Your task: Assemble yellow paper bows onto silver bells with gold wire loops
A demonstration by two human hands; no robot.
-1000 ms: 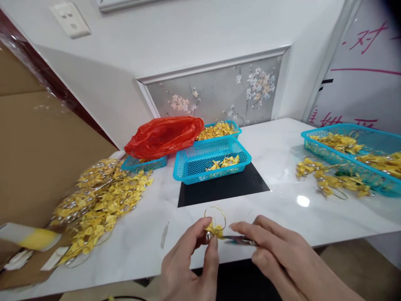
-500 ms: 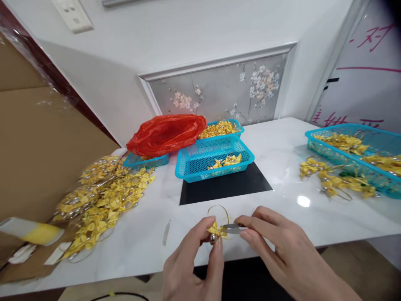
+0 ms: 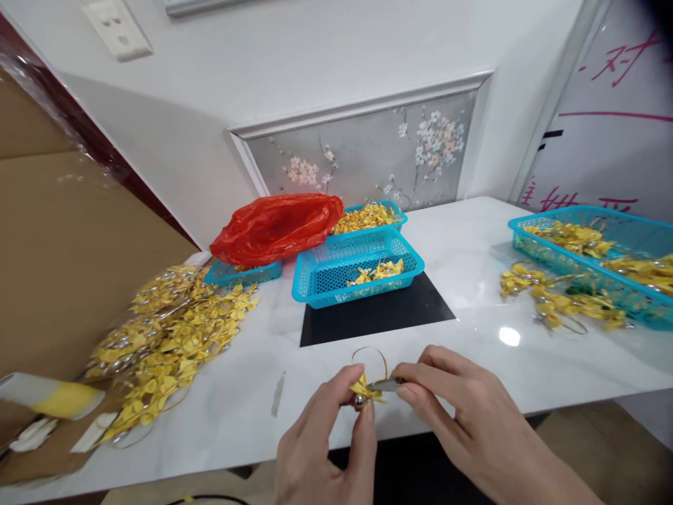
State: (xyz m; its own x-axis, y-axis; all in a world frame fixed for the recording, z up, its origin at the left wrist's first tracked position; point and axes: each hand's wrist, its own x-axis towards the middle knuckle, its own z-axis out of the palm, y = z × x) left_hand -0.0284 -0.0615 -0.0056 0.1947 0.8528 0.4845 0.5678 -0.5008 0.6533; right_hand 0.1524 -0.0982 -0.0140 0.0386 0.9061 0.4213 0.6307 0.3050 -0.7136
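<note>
Near the front edge of the table, my left hand (image 3: 329,428) pinches a yellow ribbon bow (image 3: 360,385) between thumb and fingertips. A small silver bell (image 3: 359,401) hangs at the bow's lower side, and a thin gold cord loop (image 3: 372,349) arches above it. My right hand (image 3: 457,400) is closed around a small pointed metal tool (image 3: 386,384), possibly snips or tweezers; its handle is hidden in the fingers. The tool's tip touches or overlaps the right side of the bow, and its blades look together.
A blue basket (image 3: 299,280) with some bows stands on a black mat (image 3: 378,315). Behind are a red plastic bag (image 3: 252,235) and another basket. Loose yellow bows (image 3: 179,344) are heaped left. A blue basket (image 3: 644,301) and bows lie right.
The tool's two blades showed slightly apart before and now appear closed, with the tip farther left over the bow. Both hands have barely moved; the view shifted slightly.
</note>
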